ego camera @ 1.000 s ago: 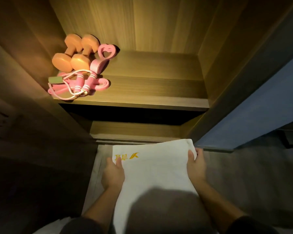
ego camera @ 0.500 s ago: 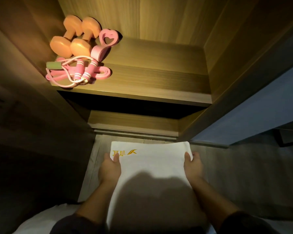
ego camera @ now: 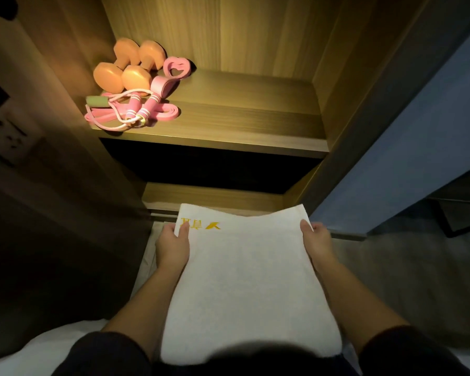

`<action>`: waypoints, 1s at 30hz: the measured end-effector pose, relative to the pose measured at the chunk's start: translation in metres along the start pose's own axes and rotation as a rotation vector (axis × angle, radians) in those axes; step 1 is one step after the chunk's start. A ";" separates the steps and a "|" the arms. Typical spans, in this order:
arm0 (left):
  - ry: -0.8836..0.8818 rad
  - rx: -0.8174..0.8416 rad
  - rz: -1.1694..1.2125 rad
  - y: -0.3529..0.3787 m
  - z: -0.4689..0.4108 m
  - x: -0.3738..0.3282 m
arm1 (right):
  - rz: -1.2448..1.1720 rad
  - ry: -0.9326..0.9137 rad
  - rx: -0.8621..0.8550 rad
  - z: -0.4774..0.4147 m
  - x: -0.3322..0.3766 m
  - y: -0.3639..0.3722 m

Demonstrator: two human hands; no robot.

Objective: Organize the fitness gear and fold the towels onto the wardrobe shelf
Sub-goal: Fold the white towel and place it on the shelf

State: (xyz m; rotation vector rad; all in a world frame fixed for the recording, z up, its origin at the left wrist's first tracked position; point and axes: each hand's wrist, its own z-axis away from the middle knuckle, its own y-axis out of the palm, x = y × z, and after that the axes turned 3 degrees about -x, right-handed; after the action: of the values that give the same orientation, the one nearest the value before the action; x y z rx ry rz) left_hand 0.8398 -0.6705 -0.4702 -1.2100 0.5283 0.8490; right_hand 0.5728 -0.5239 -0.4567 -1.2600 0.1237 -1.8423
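Observation:
A white folded towel (ego camera: 244,272) with a yellow logo near its far left corner is held flat in front of me, below the wardrobe shelf (ego camera: 242,123). My left hand (ego camera: 173,245) grips its left edge, thumb on top. Along the right edge my right hand (ego camera: 316,244) grips it the same way. On the shelf's left side lie two orange dumbbells (ego camera: 128,69), a pink heart-shaped grip ring (ego camera: 176,67), a pink skipping rope (ego camera: 139,107) and a pink resistance band (ego camera: 163,115).
The shelf's right half is bare wood. A darker lower shelf (ego camera: 215,196) sits underneath. A blue panel (ego camera: 407,158) stands to the right, a wall socket (ego camera: 6,134) to the left. White cloth (ego camera: 38,348) lies at the lower left.
Both hands have lifted the towel's far edge up and forward toward the wardrobe. The view has tilted, so the shelf and gear sit lower in frame.

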 end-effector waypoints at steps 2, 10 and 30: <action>0.075 -0.060 0.100 -0.002 -0.001 -0.007 | -0.011 -0.081 -0.011 -0.001 0.008 -0.001; -0.429 0.335 0.091 -0.023 0.003 -0.002 | -0.069 0.294 0.242 0.014 -0.005 -0.016; -0.446 0.717 0.285 -0.104 0.063 0.025 | -0.147 0.226 0.541 0.058 -0.038 -0.092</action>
State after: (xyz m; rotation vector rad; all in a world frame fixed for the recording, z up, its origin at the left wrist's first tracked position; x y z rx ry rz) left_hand 0.9326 -0.6149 -0.4093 -0.2779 0.5729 1.0147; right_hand 0.5678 -0.4189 -0.4079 -0.6988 -0.3343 -1.9608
